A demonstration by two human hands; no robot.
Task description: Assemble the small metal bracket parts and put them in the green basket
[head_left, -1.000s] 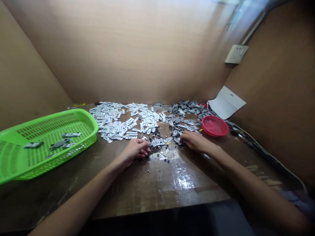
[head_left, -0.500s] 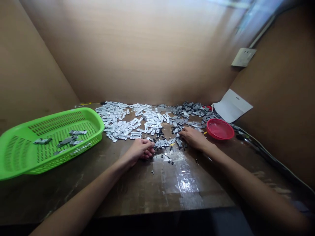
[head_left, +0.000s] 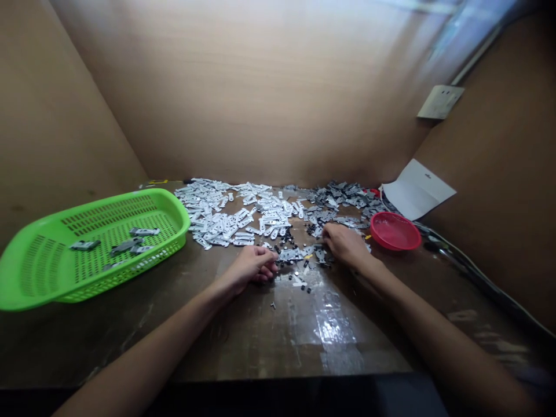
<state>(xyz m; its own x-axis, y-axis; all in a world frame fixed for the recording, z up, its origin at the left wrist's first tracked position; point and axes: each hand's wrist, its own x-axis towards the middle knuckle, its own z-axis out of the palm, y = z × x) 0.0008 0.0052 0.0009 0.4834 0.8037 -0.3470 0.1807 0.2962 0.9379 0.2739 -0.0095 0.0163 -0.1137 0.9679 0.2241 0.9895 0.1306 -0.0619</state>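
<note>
My left hand [head_left: 254, 267] rests over the table's middle with thumb and fingers pinched together; what they hold, if anything, is too small to make out. At its fingertips lie pale grey flat metal parts [head_left: 292, 255] among small black pieces [head_left: 286, 236]. My right hand [head_left: 346, 243] reaches in from the other side, its fingers bent down and together beside a dark grey part [head_left: 320, 255]. Whatever sits under those fingertips is hidden. Nearer to me lie a few small black round pieces [head_left: 308, 291] and a tiny T-shaped metal piece [head_left: 273, 305].
A green basket [head_left: 181, 231] with several assembled parts stands at the left. Behind my hands spread a heap of silvery flat parts [head_left: 221, 223] and a pile of dark grey parts [head_left: 343, 194]. To the right are a red bowl [head_left: 395, 230], a white card [head_left: 419, 188] and a cable [head_left: 478, 278].
The view has shifted slightly, so everything appears a little further right. Both hands keep nearly the same places and poses among the parts.
</note>
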